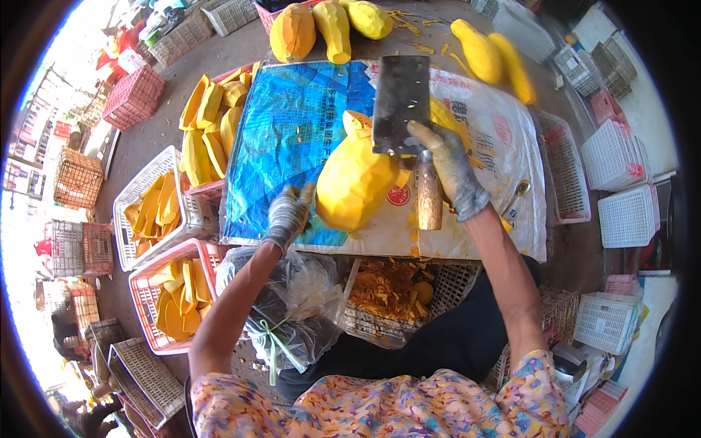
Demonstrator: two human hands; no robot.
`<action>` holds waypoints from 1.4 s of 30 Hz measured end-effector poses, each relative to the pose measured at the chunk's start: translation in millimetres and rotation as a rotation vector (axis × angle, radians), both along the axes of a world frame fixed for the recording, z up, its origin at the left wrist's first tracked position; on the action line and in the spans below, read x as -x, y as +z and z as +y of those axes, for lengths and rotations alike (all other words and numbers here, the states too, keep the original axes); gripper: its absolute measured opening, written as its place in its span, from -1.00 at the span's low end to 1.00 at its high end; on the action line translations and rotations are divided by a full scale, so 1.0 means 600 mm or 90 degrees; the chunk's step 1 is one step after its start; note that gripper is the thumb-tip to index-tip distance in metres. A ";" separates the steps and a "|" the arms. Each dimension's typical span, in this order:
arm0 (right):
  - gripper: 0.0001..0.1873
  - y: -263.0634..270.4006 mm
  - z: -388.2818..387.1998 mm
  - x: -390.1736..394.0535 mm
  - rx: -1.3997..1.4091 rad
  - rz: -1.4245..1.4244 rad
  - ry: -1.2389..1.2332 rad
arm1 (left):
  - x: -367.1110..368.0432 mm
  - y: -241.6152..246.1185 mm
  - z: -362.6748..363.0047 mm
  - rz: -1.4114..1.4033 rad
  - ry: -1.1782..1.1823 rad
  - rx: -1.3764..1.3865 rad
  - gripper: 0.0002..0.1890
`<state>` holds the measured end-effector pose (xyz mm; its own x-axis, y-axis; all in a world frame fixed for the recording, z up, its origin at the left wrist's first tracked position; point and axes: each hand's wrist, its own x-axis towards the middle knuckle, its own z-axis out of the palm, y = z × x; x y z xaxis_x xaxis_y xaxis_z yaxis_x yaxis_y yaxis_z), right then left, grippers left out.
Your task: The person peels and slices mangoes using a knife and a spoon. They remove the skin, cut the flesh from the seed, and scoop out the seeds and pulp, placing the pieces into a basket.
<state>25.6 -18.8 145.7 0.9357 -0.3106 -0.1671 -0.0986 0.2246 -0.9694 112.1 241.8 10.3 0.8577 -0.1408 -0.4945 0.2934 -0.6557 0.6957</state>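
A peeled yellow pumpkin [356,189] with faceted sides lies before me on a work surface covered with blue and white printed plastic sacking [274,148]. By its left side is my left hand [288,216], in a grey knitted glove, its fingertips close to the flesh; I cannot tell if they touch. In my gloved right hand [452,164] is a cleaver with a broad dark blade [401,101], thumb on the blade's lower corner. Its wooden handle [429,197] points back towards me. The blade hides part of the pumpkin and another yellow piece [449,117] behind it.
Several peeled pumpkins [333,30] stand past the far edge. At left, a white crate [123,219] and a pink crate [148,323] hold pumpkin pieces. A spoon [517,197] lies at right. Below the near edge are a scrap crate [378,328] and a tied plastic bag [290,306].
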 end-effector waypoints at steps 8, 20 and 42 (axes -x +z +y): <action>-0.67 0.066 -0.020 0.073 0.246 0.173 0.119 | 0.000 0.048 -0.098 -0.331 -0.029 0.534 -0.72; -0.75 0.100 -0.001 0.097 0.548 0.230 0.222 | 0.000 0.101 -0.157 -0.494 -0.096 0.558 -0.83; -0.71 -0.058 0.088 0.063 0.754 0.201 0.319 | -0.012 0.102 -0.156 -0.655 -0.183 0.351 -0.64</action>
